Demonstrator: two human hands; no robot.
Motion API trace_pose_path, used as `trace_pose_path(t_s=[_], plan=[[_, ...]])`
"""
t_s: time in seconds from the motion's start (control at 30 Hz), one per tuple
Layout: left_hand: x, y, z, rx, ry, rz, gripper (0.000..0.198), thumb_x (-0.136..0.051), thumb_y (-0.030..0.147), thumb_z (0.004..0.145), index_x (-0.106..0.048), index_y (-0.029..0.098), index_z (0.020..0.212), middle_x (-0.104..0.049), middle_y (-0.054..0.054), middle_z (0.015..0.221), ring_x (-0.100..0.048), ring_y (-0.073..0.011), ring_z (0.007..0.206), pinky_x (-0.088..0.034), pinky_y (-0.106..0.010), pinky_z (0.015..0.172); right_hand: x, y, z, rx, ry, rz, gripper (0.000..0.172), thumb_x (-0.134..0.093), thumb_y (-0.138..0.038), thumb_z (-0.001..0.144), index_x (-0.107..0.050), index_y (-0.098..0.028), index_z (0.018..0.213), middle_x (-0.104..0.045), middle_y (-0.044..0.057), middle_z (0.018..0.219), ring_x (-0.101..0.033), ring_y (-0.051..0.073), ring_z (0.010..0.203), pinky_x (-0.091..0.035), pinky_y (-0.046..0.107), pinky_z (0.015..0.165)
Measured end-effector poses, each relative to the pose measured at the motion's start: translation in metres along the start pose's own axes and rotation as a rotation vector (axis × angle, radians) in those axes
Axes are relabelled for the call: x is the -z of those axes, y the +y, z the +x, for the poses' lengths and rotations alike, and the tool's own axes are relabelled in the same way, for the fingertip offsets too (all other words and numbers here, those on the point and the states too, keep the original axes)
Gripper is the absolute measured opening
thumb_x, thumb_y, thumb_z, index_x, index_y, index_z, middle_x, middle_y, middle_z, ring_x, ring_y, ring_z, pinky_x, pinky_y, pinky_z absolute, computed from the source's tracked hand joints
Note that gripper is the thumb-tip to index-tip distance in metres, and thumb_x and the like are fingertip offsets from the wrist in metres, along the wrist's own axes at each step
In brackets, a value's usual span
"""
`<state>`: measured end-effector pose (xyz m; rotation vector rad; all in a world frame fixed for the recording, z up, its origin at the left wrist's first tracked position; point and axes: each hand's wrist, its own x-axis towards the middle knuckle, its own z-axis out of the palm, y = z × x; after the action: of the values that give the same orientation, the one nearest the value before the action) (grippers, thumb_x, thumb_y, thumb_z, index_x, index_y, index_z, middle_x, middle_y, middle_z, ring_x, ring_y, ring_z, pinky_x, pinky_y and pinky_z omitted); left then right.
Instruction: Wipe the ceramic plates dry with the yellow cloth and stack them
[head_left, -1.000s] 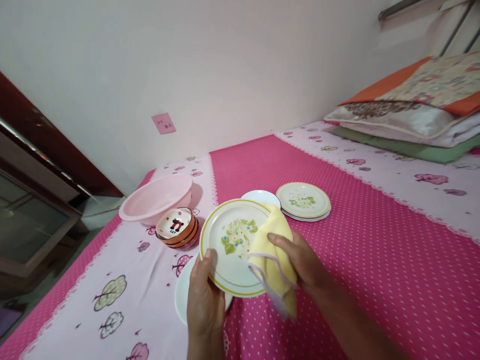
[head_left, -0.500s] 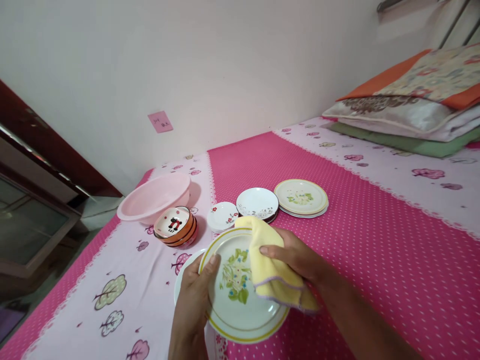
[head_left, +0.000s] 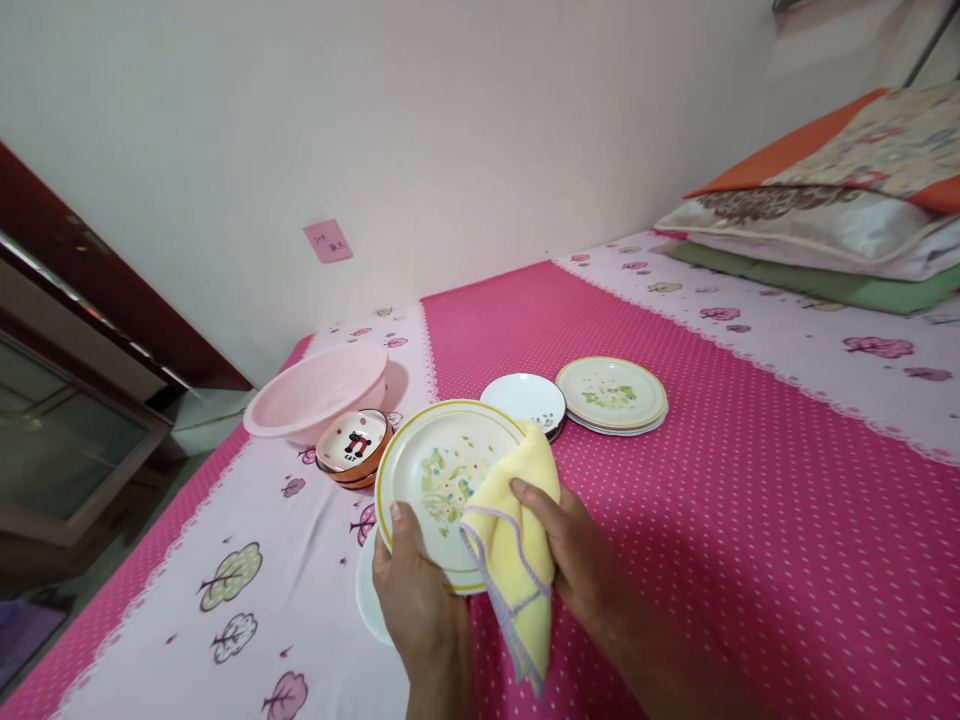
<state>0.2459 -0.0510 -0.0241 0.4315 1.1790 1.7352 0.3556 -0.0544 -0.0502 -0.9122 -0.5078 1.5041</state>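
A cream plate (head_left: 442,480) with a yellow rim and a green floral print is tilted up over the bed. My left hand (head_left: 420,590) grips its lower left edge, thumb on the face. My right hand (head_left: 566,535) is closed on a yellow cloth (head_left: 517,530) with a purple edge, which lies against the plate's right side and hangs below it. Partly hidden under the plate and my left hand is a white plate (head_left: 370,590) on the bedspread.
A pink basin (head_left: 319,390) and a stack of orange bowls (head_left: 352,445) stand at the left. Behind the held plate sit white plates (head_left: 523,397) and a pile of floral plates (head_left: 611,392). Pillows (head_left: 817,220) are stacked far right. A wall (head_left: 480,130) runs behind.
The plate has been raised and tilted differently, now covering the small flowered plates behind it. The cloth has moved from the plate's upper right toward its lower right.
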Motion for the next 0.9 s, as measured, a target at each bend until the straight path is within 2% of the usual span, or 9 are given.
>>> trace_pose_path(t_s=[0.17, 0.27, 0.43, 0.5, 0.57, 0.63, 0.7, 0.8, 0.9], plan=[[0.004, 0.000, 0.009, 0.032, -0.193, 0.006, 0.038, -0.069, 0.030, 0.090, -0.066, 0.021, 0.127, -0.078, -0.008, 0.110, -0.075, -0.0238, 0.098, -0.061, -0.033, 0.082, 0.019, -0.032, 0.002, 0.126, 0.054, -0.144, 0.048, -0.078, -0.047, 0.075, -0.066, -0.017, 0.110, -0.079, 0.009, 0.093, -0.075, 0.031, 0.082, -0.059, 0.036, 0.066], [0.012, 0.003, 0.020, 0.024, -0.302, -0.006, 0.030, -0.074, 0.029, 0.086, -0.072, 0.020, 0.114, -0.079, -0.005, 0.107, -0.075, -0.0184, 0.093, -0.059, -0.025, 0.081, 0.032, -0.053, 0.002, 0.181, -0.001, -0.220, 0.047, -0.079, -0.044, 0.074, -0.067, -0.016, 0.109, -0.078, 0.008, 0.094, -0.074, 0.029, 0.083, -0.058, 0.034, 0.068], [0.017, 0.007, 0.022, 0.315, -0.498, 0.046, 0.045, -0.079, 0.034, 0.082, -0.070, 0.011, 0.120, -0.079, -0.014, 0.105, -0.076, -0.0293, 0.098, -0.059, -0.041, 0.092, 0.043, -0.065, 0.003, 0.194, -0.135, -0.330, 0.049, -0.077, -0.041, 0.077, -0.066, -0.014, 0.116, -0.076, 0.008, 0.095, -0.072, 0.026, 0.080, -0.056, 0.033, 0.068], [0.016, 0.004, 0.020, 0.360, -0.495, 0.053, 0.049, -0.078, 0.033, 0.083, -0.068, 0.010, 0.125, -0.079, -0.016, 0.104, -0.075, -0.0313, 0.099, -0.059, -0.045, 0.093, 0.043, -0.064, 0.004, 0.241, -0.091, -0.367, 0.051, -0.076, -0.043, 0.079, -0.064, -0.014, 0.120, -0.076, 0.010, 0.101, -0.072, 0.027, 0.085, -0.057, 0.034, 0.071], [0.013, 0.000, 0.018, 0.350, -0.468, 0.019, 0.051, -0.078, 0.034, 0.084, -0.065, 0.011, 0.129, -0.079, -0.016, 0.106, -0.075, -0.0315, 0.102, -0.058, -0.046, 0.095, 0.041, -0.060, 0.006, 0.359, 0.050, -0.439, 0.052, -0.074, -0.048, 0.082, -0.063, -0.015, 0.121, -0.075, 0.011, 0.105, -0.071, 0.029, 0.091, -0.057, 0.037, 0.075], [0.009, -0.004, 0.015, 0.328, -0.435, -0.024, 0.052, -0.077, 0.033, 0.085, -0.065, 0.012, 0.130, -0.078, -0.016, 0.109, -0.074, -0.0315, 0.106, -0.058, -0.045, 0.096, 0.039, -0.056, 0.009, 0.535, 0.218, -0.571, 0.051, -0.069, -0.050, 0.087, -0.062, -0.017, 0.125, -0.074, 0.012, 0.111, -0.070, 0.030, 0.099, -0.057, 0.040, 0.084], [0.004, -0.007, 0.010, 0.312, -0.403, -0.049, 0.050, -0.076, 0.033, 0.086, -0.065, 0.013, 0.130, -0.078, -0.016, 0.112, -0.072, -0.0312, 0.110, -0.057, -0.043, 0.098, 0.039, -0.049, 0.012, 0.770, 0.289, -0.763, 0.052, -0.064, -0.046, 0.092, -0.056, -0.019, 0.135, -0.068, 0.014, 0.126, -0.064, 0.032, 0.115, -0.053, 0.046, 0.099], [-0.002, -0.008, 0.001, 0.273, -0.357, -0.062, 0.045, -0.071, 0.035, 0.090, -0.065, 0.016, 0.130, -0.076, -0.014, 0.118, -0.071, -0.0289, 0.112, -0.056, -0.041, 0.098, 0.039, -0.037, 0.018, 1.083, 0.191, -1.085, 0.055, -0.060, -0.035, 0.095, -0.047, -0.019, 0.147, -0.053, 0.015, 0.148, -0.045, 0.033, 0.141, -0.036, 0.054, 0.118], [-0.003, -0.009, -0.002, 0.229, -0.335, -0.060, 0.043, -0.065, 0.040, 0.094, -0.064, 0.020, 0.132, -0.075, -0.012, 0.121, -0.072, -0.0261, 0.111, -0.056, -0.039, 0.097, 0.036, -0.023, 0.018, 1.126, 0.085, -1.265, 0.051, -0.054, -0.027, 0.098, -0.047, -0.021, 0.148, -0.045, 0.015, 0.155, -0.034, 0.034, 0.149, -0.033, 0.060, 0.120]])
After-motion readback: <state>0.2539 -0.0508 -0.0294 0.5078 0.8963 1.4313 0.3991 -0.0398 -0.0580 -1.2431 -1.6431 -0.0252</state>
